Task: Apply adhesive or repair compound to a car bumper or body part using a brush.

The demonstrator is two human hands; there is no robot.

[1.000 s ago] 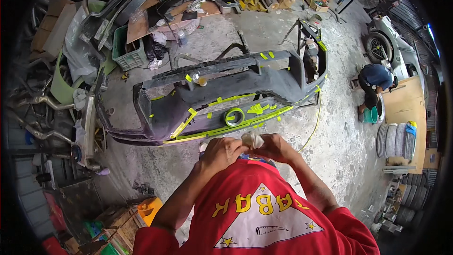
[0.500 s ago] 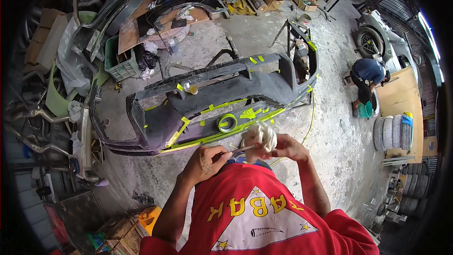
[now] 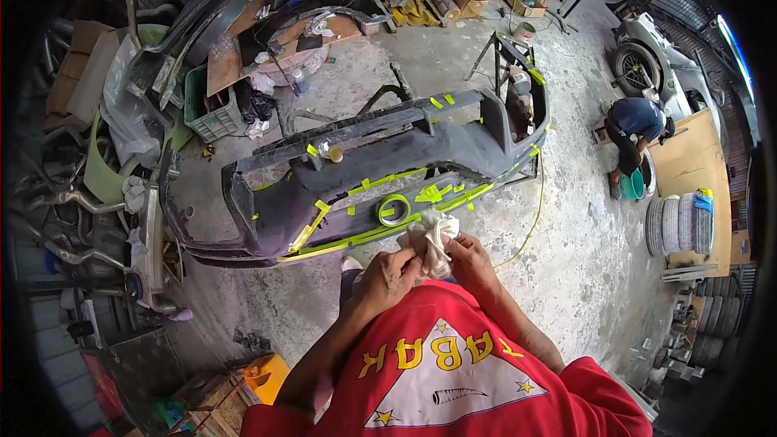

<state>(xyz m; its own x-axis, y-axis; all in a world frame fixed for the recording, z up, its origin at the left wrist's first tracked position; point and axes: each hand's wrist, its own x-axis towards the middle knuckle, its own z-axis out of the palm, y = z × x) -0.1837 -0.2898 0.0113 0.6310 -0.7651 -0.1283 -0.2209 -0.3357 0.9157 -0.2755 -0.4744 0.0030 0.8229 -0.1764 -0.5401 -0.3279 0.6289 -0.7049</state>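
In front of my red shirt I hold a crumpled white cloth (image 3: 438, 241). My left hand (image 3: 388, 277) is closed at the cloth's near left side, its fingers partly hidden by the folds. My right hand (image 3: 473, 262) pinches the cloth from the right. No thin tool shows now; the cloth or my fingers may cover it. Just beyond my hands stands a dark grey car bumper (image 3: 368, 154), propped on a stand and marked with strips of yellow-green masking tape (image 3: 356, 232). A roll of tape (image 3: 393, 210) lies against its near face.
A small cup (image 3: 335, 154) rests on the bumper. A green crate (image 3: 212, 105) and piled car parts lie at the left. To the right a person (image 3: 633, 133) bends over a teal bucket (image 3: 631, 186), near stacked tyres (image 3: 680, 225). A yellow hose (image 3: 535, 226) crosses the floor.
My hands have come closer together around the cloth, and it sits slightly lower and to the left. The thin stick-like tool seen in my left hand has gone out of sight.
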